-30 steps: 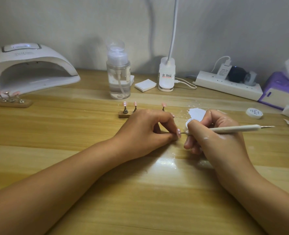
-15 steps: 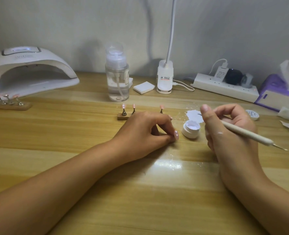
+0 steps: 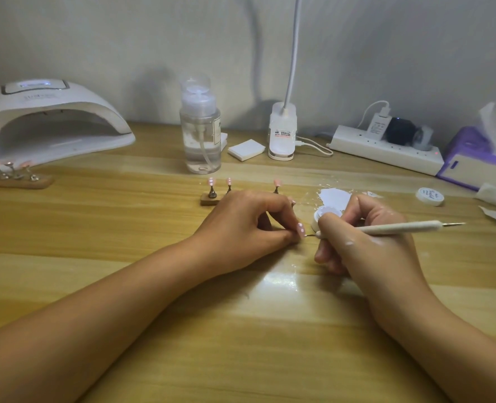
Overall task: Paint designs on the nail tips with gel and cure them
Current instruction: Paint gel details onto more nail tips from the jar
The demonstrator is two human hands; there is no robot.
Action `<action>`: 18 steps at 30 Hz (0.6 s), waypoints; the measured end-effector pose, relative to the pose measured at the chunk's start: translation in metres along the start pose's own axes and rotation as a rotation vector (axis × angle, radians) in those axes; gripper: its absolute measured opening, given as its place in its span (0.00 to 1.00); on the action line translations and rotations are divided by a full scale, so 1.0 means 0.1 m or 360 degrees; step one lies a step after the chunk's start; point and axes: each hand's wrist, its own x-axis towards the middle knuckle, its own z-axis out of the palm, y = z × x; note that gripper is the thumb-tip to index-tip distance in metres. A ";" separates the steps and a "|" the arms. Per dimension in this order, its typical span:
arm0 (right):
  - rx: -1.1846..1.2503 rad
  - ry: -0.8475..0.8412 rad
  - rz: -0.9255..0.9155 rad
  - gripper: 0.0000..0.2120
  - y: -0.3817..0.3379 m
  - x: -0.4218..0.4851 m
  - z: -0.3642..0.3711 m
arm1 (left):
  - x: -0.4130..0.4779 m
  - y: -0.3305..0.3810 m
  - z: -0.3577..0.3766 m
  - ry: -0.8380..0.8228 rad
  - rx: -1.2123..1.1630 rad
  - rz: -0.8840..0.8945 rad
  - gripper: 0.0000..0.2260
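Nail tip (image 3: 300,230), pink with white dots, is pinched in the left hand (image 3: 249,225); right hand (image 3: 366,242) grips a dotting pen (image 3: 392,229), its point touching the tip.

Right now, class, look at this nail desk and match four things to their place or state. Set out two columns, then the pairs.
Things
1. nail lamp
2. dotting tool
3. dotted nail tip
4. pump bottle

Place or state
A. pinched in the left hand
B. gripped in the right hand
C. far left, near the wall
D. upright at the back, clear liquid inside

Pairs: 1-C, 2-B, 3-A, 4-D
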 end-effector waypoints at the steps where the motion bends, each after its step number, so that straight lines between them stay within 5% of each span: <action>1: 0.0000 -0.0005 0.0001 0.17 0.00 0.00 0.00 | 0.00 0.00 0.00 -0.0005 -0.0002 -0.0001 0.07; 18: -0.0038 -0.0027 0.0013 0.16 0.00 0.00 0.00 | 0.00 0.01 -0.01 0.0005 -0.0024 0.0003 0.07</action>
